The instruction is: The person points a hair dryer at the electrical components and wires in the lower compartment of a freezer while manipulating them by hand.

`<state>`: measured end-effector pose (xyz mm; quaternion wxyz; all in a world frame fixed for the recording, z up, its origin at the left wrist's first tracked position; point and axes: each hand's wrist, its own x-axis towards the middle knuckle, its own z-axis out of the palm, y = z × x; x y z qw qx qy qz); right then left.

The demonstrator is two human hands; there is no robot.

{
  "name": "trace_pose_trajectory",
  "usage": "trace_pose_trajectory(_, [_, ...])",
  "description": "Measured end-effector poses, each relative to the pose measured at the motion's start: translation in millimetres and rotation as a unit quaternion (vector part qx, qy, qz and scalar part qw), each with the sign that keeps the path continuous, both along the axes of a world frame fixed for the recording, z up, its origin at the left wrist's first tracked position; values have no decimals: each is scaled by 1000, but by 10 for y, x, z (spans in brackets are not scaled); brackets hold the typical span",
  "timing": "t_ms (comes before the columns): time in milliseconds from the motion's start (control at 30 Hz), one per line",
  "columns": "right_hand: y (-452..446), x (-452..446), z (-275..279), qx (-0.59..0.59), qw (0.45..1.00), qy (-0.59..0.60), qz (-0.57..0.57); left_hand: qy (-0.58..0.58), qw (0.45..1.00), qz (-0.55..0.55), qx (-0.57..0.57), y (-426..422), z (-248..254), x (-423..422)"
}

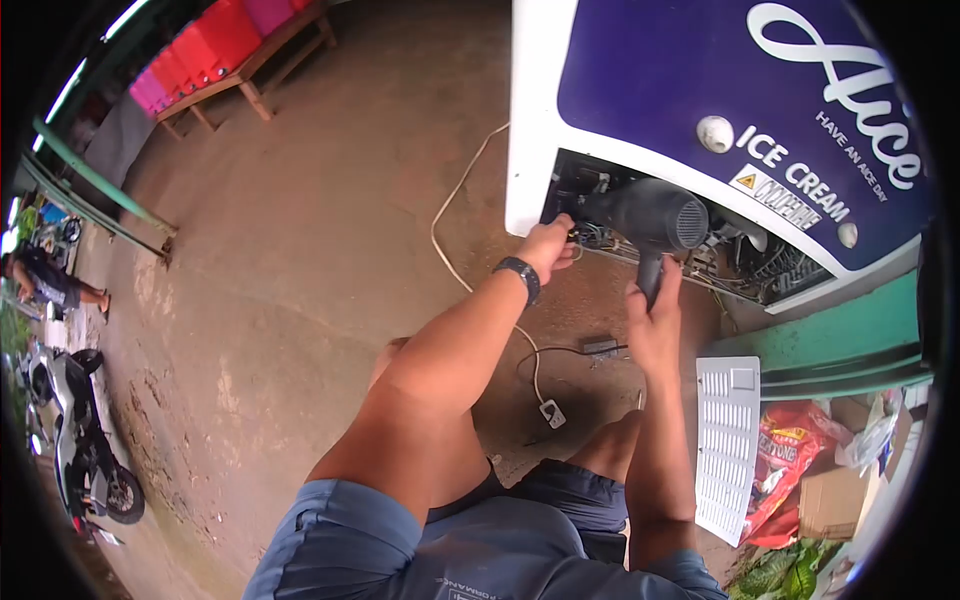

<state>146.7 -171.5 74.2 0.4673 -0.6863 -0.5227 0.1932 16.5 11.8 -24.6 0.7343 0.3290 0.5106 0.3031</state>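
My right hand (pixel 656 310) grips the handle of a dark grey hair dryer (pixel 650 212), whose nozzle points left into the open lower bay of an ice cream freezer (pixel 640 90). At the bay's left end, my left hand (pixel 549 248) has its fingers closed near the wires (pixel 590 238); what they pinch, if anything, is too small to make out. A compressor compartment (pixel 780 265) with tubing and dark coils shows behind and right of the dryer. A dark watch sits on my left wrist.
A white extension socket (pixel 552 413) and its cord (pixel 440 225) lie on the concrete floor. The slotted white grille (pixel 727 440) stands at right beside a red bag (pixel 785 465) and cardboard box (pixel 832 503). A motorcycle (pixel 85 440) and a person (pixel 50 275) are far left.
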Motion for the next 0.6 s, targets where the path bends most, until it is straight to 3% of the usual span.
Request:
trace_pose_trajectory(233, [-11,102,30,-7,1000,-5,10,42,999,-1,2,10,14,95])
trace_pose_trajectory(600, [-51,25,-111,32,998,-27,39,-52,998,7,-17,-28,-99,-129])
